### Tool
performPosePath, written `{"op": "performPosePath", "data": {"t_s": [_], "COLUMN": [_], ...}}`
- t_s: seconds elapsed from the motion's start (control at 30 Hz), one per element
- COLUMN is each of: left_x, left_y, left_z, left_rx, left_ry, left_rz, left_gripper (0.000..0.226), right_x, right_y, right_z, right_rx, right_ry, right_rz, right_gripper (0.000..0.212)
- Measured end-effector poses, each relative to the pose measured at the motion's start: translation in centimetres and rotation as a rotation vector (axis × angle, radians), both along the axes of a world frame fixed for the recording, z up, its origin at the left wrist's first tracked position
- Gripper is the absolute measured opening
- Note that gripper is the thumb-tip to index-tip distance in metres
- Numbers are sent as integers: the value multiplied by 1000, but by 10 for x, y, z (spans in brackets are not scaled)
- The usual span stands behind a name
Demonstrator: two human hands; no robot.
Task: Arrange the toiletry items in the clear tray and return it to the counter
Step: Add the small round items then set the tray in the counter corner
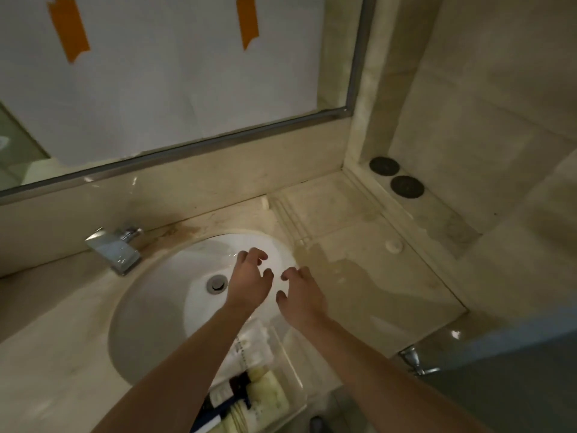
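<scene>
Tray: clear tray (293, 375) with toiletry items (265, 392) sits at tabletop (359, 276) near edge, beside sink (162, 307).
Left hand (249, 284): grip loosely spread, holding nothing.
Right hand (301, 296): likewise.

Glossy white sink (150, 307), chrome faucet (114, 248)

Bathroom vanity corner, dimly lit.
Beige marble counter (368, 245) holding a white oval basin (156, 295) with chrome faucet (114, 248); a metal-framed mirror (331, 73) covered by white paper (156, 79) fixed with orange tape strips (68, 29); two round black discs (396, 177) on the side ledge.
</scene>
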State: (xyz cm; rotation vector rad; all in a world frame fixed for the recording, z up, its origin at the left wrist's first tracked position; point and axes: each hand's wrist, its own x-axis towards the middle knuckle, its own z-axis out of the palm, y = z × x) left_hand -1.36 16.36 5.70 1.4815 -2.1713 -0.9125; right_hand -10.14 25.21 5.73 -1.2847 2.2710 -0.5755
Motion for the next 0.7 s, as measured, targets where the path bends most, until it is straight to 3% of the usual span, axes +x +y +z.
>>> {"op": "performPosePath", "data": {"t_s": [0.37,0.7], "left_x": [-85,-125], "left_y": [-50,-109], "left_z": [-8,-27], "left_rx": [73,60], "left_ry": [26,26], "left_rz": [13,159], "left_gripper": [53,55], "right_x": [-93,-159], "right_y": [2,-16], "right_z": [-23,-46], "right_rx": [164,309], "right_ry": [52,118], "right_rz": [-253,-412], "right_gripper": [58,67]}}
